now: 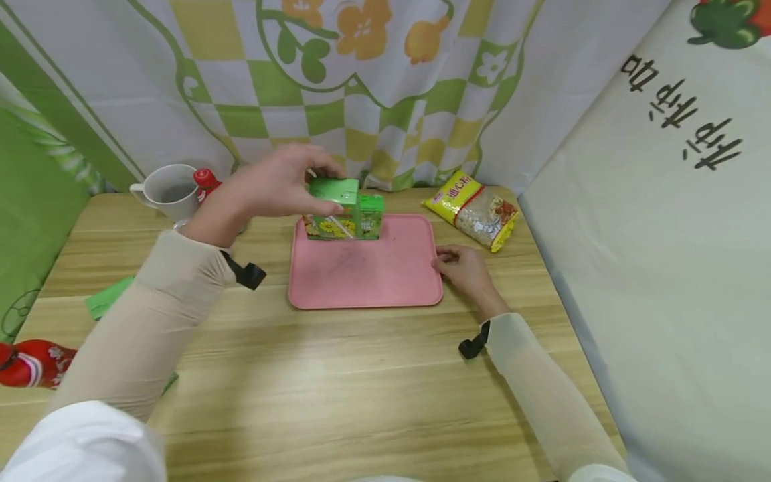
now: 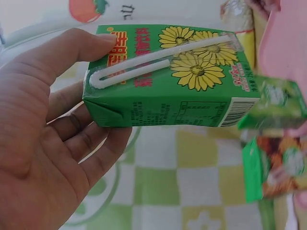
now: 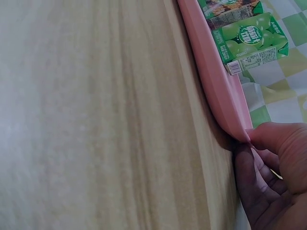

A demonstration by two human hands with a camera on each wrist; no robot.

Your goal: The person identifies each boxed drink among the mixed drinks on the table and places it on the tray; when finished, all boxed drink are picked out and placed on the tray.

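Observation:
My left hand point(image 1: 280, 184) holds a green drink carton point(image 2: 168, 76) by one end, thumb on one face and fingers behind. The carton has yellow flowers and a bent white straw point(image 2: 129, 69) in clear wrap on its side. In the head view it is over the back left of a pink tray point(image 1: 367, 274). A smaller green carton with grapes point(image 3: 249, 38) stands at the tray's back, beside another carton with a brown picture point(image 3: 230, 12). At the tray's right edge, my right hand point(image 1: 466, 268) pinches the rim between thumb and fingers.
A yellow-ended macaroni bag point(image 1: 476, 211) lies at the table's back right. At the back left stand a white mug point(image 1: 171, 191) and a red-capped bottle point(image 1: 206, 179), partly behind my left arm. A red bottle point(image 1: 39, 365) and a green packet point(image 1: 108, 298) lie nearer on the left.

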